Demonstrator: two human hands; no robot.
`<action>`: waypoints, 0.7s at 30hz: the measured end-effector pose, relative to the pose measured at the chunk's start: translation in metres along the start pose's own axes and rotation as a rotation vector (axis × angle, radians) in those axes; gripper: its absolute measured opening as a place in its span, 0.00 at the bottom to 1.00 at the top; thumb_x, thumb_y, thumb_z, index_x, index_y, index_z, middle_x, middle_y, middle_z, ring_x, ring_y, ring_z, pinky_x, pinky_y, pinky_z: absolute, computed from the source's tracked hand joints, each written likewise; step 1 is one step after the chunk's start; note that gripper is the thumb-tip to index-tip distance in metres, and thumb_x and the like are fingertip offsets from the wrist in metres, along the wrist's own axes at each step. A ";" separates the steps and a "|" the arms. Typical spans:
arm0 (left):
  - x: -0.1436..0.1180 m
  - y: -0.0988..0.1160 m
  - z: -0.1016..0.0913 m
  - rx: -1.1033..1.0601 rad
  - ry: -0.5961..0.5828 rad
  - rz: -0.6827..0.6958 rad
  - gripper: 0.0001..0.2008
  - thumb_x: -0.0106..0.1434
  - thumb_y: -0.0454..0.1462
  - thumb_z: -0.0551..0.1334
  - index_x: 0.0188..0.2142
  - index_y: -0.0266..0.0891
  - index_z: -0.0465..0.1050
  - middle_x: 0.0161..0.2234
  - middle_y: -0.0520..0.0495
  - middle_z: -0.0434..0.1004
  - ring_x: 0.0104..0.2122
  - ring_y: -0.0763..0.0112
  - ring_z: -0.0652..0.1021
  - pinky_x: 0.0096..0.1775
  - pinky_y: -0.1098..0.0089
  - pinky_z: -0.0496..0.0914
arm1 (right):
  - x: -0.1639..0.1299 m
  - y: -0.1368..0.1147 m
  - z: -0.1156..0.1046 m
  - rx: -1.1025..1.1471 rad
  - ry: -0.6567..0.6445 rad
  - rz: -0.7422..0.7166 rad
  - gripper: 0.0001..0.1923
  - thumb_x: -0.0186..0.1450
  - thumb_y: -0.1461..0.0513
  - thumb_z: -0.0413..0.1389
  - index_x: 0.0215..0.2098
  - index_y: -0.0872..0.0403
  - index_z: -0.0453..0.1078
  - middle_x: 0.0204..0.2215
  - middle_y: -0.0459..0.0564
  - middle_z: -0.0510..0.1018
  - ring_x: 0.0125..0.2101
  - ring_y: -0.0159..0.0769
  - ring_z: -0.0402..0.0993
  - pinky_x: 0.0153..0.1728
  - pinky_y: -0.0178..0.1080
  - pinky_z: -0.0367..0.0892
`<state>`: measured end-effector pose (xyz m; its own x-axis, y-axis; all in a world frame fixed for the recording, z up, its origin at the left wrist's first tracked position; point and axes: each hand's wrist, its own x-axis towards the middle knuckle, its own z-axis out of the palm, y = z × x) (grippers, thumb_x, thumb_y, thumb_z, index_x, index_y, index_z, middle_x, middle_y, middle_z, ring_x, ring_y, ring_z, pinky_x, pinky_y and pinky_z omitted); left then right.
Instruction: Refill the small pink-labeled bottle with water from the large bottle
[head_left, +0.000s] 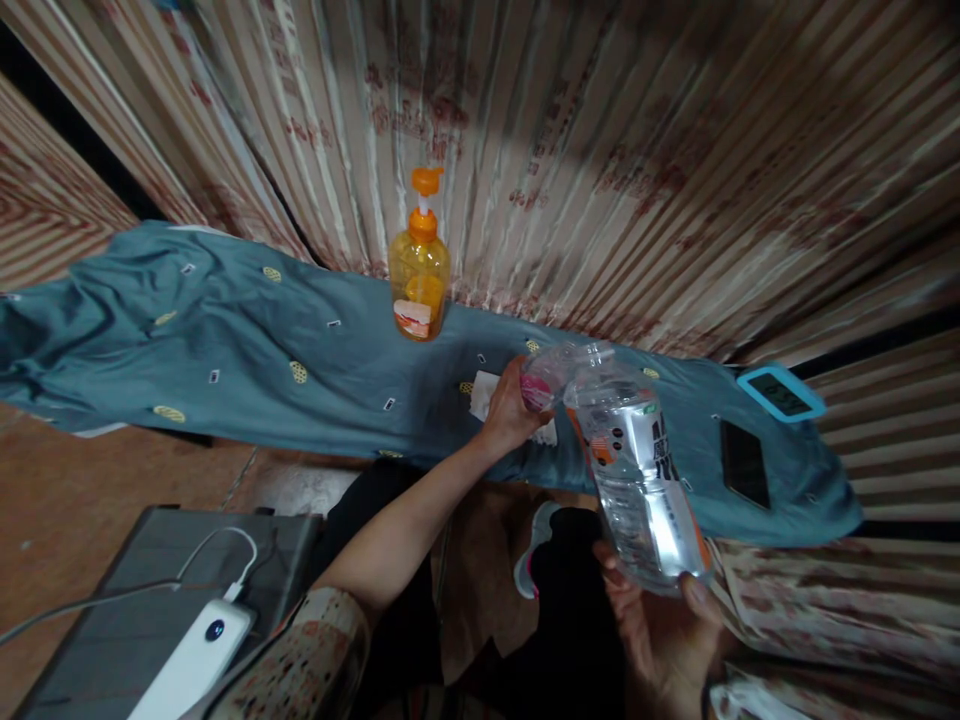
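Left hand: we extend our left arm from 7 o'clock toward the dial centre; the left hand has its fingers wrapped around the small bottle.
Right hand: we hold the right hand between 4 and 5 o'clock, fingers and thumb gripping the base of the large bottle.
Bottle alignment: we see the small bottle's neck aimed at 3 o'clock, overlapping the large bottle's mouth; the large bottle tilts toward 11 o'clock. We cannot tell whether the necks touch.
Counter: cloth-covered; a white tissue is partly hidden by our left hand.
3 o'clock: blue-framed display, with a dark phone just below.
8 o'clock: white power bank, cable attached.
Containers: both held bottles are clear, fill uncertain; the amber pump bottle stands upright between 10 and 11 o'clock.
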<state>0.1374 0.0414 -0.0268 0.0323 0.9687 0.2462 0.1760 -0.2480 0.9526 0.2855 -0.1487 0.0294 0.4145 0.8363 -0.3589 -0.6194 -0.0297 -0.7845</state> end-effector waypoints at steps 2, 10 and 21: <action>0.000 0.001 -0.001 -0.010 -0.007 0.012 0.44 0.46 0.34 0.72 0.60 0.39 0.54 0.56 0.36 0.67 0.57 0.52 0.70 0.58 0.51 0.65 | 0.000 -0.001 -0.001 0.032 0.014 0.056 0.40 0.38 0.54 0.70 0.51 0.44 0.72 0.36 0.48 0.78 0.24 0.34 0.73 0.18 0.30 0.68; 0.000 -0.002 0.001 -0.022 0.003 0.027 0.46 0.46 0.34 0.72 0.61 0.41 0.52 0.58 0.35 0.65 0.58 0.52 0.69 0.60 0.50 0.64 | 0.002 -0.004 -0.002 0.072 0.035 0.134 0.50 0.30 0.56 0.73 0.53 0.43 0.69 0.37 0.51 0.78 0.22 0.36 0.71 0.16 0.31 0.67; 0.001 -0.002 0.000 -0.033 -0.009 0.033 0.50 0.44 0.36 0.74 0.62 0.37 0.51 0.60 0.32 0.63 0.60 0.48 0.66 0.61 0.47 0.61 | 0.001 -0.004 0.001 0.070 -0.031 0.070 0.43 0.35 0.56 0.72 0.51 0.45 0.71 0.35 0.50 0.78 0.22 0.35 0.71 0.16 0.30 0.65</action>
<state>0.1369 0.0425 -0.0287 0.0461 0.9601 0.2759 0.1420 -0.2797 0.9495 0.2878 -0.1473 0.0321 0.3484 0.8499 -0.3954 -0.6918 -0.0515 -0.7202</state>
